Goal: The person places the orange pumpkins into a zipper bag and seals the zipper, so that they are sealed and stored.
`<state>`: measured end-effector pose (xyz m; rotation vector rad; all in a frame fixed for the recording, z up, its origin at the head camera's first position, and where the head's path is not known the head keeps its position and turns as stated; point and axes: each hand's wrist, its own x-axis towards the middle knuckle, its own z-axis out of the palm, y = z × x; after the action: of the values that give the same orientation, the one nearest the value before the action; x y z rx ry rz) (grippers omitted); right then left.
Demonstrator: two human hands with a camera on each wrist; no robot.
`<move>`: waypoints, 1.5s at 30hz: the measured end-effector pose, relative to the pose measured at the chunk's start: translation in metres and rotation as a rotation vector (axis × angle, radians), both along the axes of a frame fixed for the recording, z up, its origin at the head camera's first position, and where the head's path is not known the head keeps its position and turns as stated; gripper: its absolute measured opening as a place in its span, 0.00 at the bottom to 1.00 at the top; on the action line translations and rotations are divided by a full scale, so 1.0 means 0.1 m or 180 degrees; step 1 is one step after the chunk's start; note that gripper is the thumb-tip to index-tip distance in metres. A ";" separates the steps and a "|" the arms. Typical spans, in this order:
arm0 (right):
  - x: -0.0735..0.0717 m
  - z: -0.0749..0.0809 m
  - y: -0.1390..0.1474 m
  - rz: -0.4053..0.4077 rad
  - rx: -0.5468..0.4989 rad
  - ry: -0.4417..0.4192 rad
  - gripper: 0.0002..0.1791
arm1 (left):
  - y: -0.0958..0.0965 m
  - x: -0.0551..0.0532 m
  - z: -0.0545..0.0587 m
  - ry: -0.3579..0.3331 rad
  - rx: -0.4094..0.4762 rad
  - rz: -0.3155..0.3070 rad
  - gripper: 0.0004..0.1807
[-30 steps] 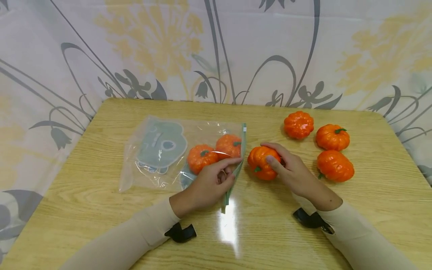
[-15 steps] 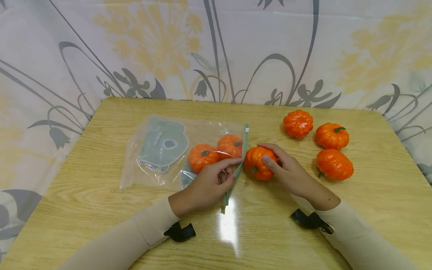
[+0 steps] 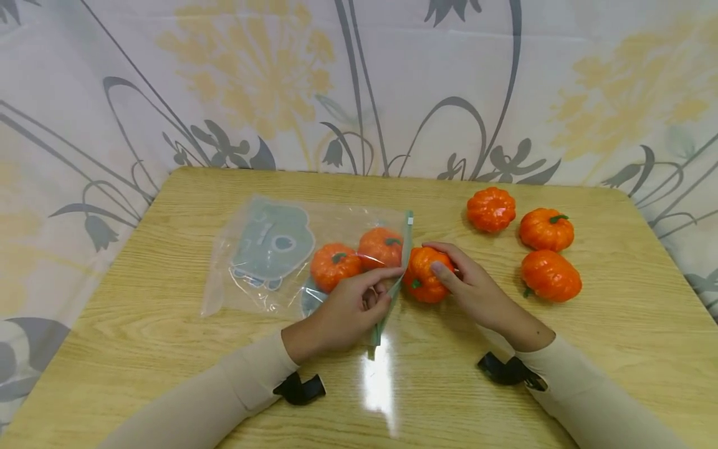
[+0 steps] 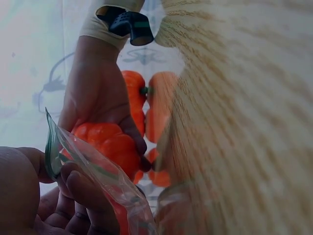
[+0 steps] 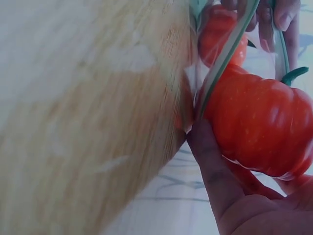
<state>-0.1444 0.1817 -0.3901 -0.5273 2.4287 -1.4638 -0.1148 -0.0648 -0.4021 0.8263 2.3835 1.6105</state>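
Note:
My right hand [image 3: 471,284] grips a small orange toy pumpkin [image 3: 427,274] with a green stem, thumb on its near top. That pumpkin is right at the mouth of a clear zip bag [image 3: 280,249], whose green zip edge [image 3: 408,234] overlaps it in the head view. My left hand [image 3: 353,305] pinches the near side of the zip edge, lifting one lip; the left wrist view shows the mouth parted in front of the pumpkin [image 4: 110,144]. Inside the bag lie two more pumpkins, one at the middle [image 3: 335,267] and one near the mouth [image 3: 381,247].
Three pumpkins stand right of the hands: one at the back [image 3: 490,210], one with its stem up [image 3: 546,229], one on its side [image 3: 551,276]. A pale green cartoon print [image 3: 273,237] marks the bag. Behind the wooden table [image 3: 449,399] hangs a patterned cloth [image 3: 359,81].
My right hand has moved slightly left, bringing its pumpkin from just beside the bag to its mouth. The left hand keeps its pinch on the zip edge.

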 end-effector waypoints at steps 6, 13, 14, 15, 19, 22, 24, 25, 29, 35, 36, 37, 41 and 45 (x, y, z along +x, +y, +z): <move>0.01 -0.02 0.01 0.0081 0.0004 -0.0147 0.32 | 0.01 0.00 -0.01 -0.0044 -0.0030 0.0009 0.24; 0.00 -0.02 0.01 0.0121 0.0019 -0.0192 0.36 | 0.01 -0.01 0.00 -0.0101 -0.0024 0.0009 0.25; 0.00 -0.02 0.01 0.0113 0.0038 -0.0180 0.36 | 0.01 -0.01 0.00 -0.0104 -0.0022 0.0017 0.24; 0.00 -0.01 0.01 0.0100 0.0061 -0.0165 0.36 | 0.01 -0.01 0.00 -0.0087 -0.0019 0.0016 0.24; -0.01 -0.02 0.01 0.0077 0.0129 -0.0125 0.35 | 0.01 0.00 0.00 -0.0038 0.0006 -0.0013 0.24; -0.01 -0.03 0.01 0.0112 0.0125 -0.0139 0.34 | 0.00 0.00 0.00 -0.0021 0.0010 -0.0021 0.24; -0.02 -0.03 0.02 0.0143 0.0108 -0.0175 0.34 | 0.00 0.00 0.00 -0.0017 0.0015 -0.0023 0.24; -0.02 -0.04 0.02 0.0155 0.0093 -0.0194 0.34 | 0.00 0.00 0.01 -0.0018 0.0015 -0.0019 0.24; -0.02 -0.04 0.02 0.0183 0.0020 -0.0275 0.35 | 0.00 0.00 0.01 -0.0028 0.0023 -0.0023 0.24; 0.00 -0.03 0.00 0.0150 -0.0045 -0.0303 0.37 | 0.00 0.02 0.02 -0.0038 0.0028 -0.0035 0.25; 0.00 -0.03 0.00 0.0117 -0.0023 -0.0299 0.37 | 0.00 0.01 0.02 -0.0040 0.0028 -0.0046 0.25; 0.00 -0.03 0.01 0.0081 -0.0010 -0.0304 0.38 | 0.00 0.02 0.03 -0.0043 0.0024 -0.0054 0.25; -0.01 -0.04 0.01 -0.0024 0.0012 -0.0317 0.40 | 0.00 0.02 0.02 -0.0048 0.0021 -0.0106 0.24; -0.01 -0.05 0.02 -0.0005 -0.0104 -0.0389 0.41 | 0.00 0.02 0.02 -0.0044 0.0027 -0.0158 0.25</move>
<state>-0.1459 0.1834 -0.3952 -0.4296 2.3156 -1.4930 -0.1131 -0.0651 -0.4000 0.8661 2.3294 1.6034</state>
